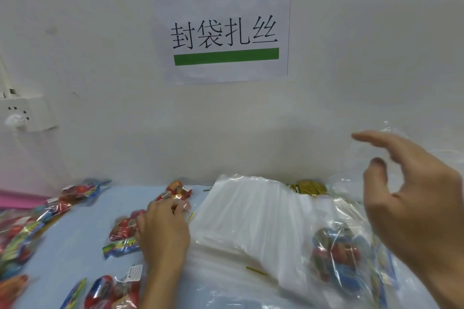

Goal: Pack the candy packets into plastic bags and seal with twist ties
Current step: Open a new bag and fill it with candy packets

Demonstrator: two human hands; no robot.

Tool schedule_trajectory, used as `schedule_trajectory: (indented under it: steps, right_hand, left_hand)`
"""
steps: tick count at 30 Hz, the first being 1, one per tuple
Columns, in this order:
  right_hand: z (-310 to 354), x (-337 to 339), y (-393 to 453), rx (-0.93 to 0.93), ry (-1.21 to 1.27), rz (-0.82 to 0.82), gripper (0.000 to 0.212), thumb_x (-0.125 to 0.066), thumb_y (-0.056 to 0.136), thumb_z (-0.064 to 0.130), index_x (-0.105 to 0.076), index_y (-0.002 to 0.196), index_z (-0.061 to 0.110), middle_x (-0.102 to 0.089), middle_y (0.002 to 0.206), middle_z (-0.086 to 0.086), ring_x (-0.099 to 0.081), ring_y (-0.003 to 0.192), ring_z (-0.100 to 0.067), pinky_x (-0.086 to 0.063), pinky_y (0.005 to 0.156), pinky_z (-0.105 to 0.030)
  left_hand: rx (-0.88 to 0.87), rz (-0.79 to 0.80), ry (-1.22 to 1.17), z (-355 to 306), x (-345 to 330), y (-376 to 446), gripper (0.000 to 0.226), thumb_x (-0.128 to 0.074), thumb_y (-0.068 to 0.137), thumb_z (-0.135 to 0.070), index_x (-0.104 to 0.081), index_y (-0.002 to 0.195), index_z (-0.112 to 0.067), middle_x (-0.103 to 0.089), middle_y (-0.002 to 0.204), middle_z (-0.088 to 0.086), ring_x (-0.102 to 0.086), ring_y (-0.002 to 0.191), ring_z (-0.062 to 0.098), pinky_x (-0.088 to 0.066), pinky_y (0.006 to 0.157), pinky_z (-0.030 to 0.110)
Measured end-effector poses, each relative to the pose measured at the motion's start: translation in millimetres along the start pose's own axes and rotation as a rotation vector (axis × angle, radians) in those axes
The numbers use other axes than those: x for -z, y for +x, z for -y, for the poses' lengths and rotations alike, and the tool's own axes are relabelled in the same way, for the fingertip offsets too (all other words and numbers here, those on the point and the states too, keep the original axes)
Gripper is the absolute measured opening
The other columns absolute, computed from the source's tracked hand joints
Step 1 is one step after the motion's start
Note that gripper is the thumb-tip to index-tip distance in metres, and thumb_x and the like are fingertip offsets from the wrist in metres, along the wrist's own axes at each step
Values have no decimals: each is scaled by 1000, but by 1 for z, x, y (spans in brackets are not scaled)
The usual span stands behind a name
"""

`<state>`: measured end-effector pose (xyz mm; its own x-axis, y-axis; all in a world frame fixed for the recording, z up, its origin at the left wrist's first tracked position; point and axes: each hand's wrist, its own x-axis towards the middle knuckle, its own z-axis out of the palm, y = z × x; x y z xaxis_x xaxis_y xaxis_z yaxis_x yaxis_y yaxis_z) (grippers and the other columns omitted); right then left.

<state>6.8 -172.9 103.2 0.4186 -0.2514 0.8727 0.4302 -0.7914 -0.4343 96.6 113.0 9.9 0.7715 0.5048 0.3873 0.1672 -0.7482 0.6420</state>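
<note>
Inspector: Now, start with the biggest item. Why is that sheet on the wall [75,32]?

Packer: The printed sign [221,27] hangs straight ahead of me and, I judge, marks this station. Below it the bench [82,233] carries all my stock within reach.

Inspector: And the white pile in the middle?

Packer: That is the stack of plastic bags [241,211], lying flat between my hands so either one can draw from it. A filled bag [336,251] lies to its right, candy showing through the film; I see no tie on it, so I judge it still unsealed.

Inspector: Your hands?

Packer: My right hand [414,211] hovers above that filled bag, fingers spread and relaxed, thumb apart, holding nothing. My left hand [163,228] rests on a candy packet [123,231] left of the stack, fingers curled over its edge; whether they have fully gripped it I cannot tell.

Inspector: The loose stock?

Packer: More candy packets [32,223] lie scattered across the left of the bench, one [175,190] near the wall.

Inspector: Ties?

Packer: The gold twist ties [308,187] sit bundled behind the stack; a single green tie [256,270] lies on top of the bags.
</note>
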Motion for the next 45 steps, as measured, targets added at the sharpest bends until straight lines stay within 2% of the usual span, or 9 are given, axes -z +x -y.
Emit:
schedule_trajectory:
  steps: [5,12,14,17,29,33,38,41,45]
  right_hand:
    - [24,-29,-23,-139,182,273,38,-56,89,-7,-74,107,21,-70,101,16,-61,96,-1,-44,84,-7]
    - [24,-48,-49,-202,209,486,38,-54,95,7,-66,104,42,-64,102,32,-58,104,8,-47,83,-11]
    - [24,-49,-50,-210,216,492,38,-54,95,8,-65,103,43,-64,103,32,-57,105,9,-47,85,-15]
    - [24,-48,-51,-221,221,522,37,-54,96,11,-63,103,46,-64,104,32,-56,106,10,-48,85,-16]
    - [20,-54,-56,-375,192,627,24,-50,99,36,-63,119,41,-59,106,35,-53,103,18,-44,83,-7]
    - [25,-56,-58,-571,423,745,61,-40,73,78,-37,129,54,-50,124,44,-51,120,10,-42,109,-30]
    - [3,-51,-46,-856,522,282,19,-64,93,37,-68,105,22,-76,89,8,-73,80,-5,-59,62,-29]
    - [-9,-45,-41,-902,481,271,17,-62,97,25,-69,100,10,-77,80,-2,-75,71,-15,-56,49,-24]
    - [-7,-46,-41,-904,501,301,14,-62,97,24,-67,102,12,-77,83,-3,-75,69,-12,-56,48,-24]
  left_hand:
    - [-81,-124,-200,-18,11,4,24,-53,95,2,-71,80,2,-61,73,13,-51,83,33,-34,67,37]
    - [-253,-359,-361,-42,14,-1,15,-65,91,-14,-71,104,-11,-68,107,8,-55,95,27,-43,77,28]
    - [-60,-18,-61,-19,1,2,45,-56,96,-33,-50,141,-29,-36,156,6,-30,136,35,-35,105,51]
    - [91,446,176,7,-13,-7,53,-37,103,-48,-24,153,-39,-8,166,-5,-7,150,37,-16,119,55]
    - [16,-145,-381,-53,20,-12,28,-53,100,-30,-73,84,-21,-73,83,3,-56,71,19,-36,56,26]
    - [-152,339,-823,-114,29,-53,57,-36,103,-52,-78,79,-22,-76,77,-6,-70,74,15,-57,71,40]
    - [-265,791,-804,-123,21,-71,58,-33,99,-63,-79,94,-28,-77,90,-10,-72,87,8,-55,63,29]
    - [-157,373,-636,-89,17,-36,21,-54,101,-20,-74,105,-15,-75,102,-1,-67,100,16,-47,80,27]
    - [179,144,6,-14,16,0,47,-47,97,-15,-47,143,-16,-37,155,13,-28,140,38,-26,113,48]
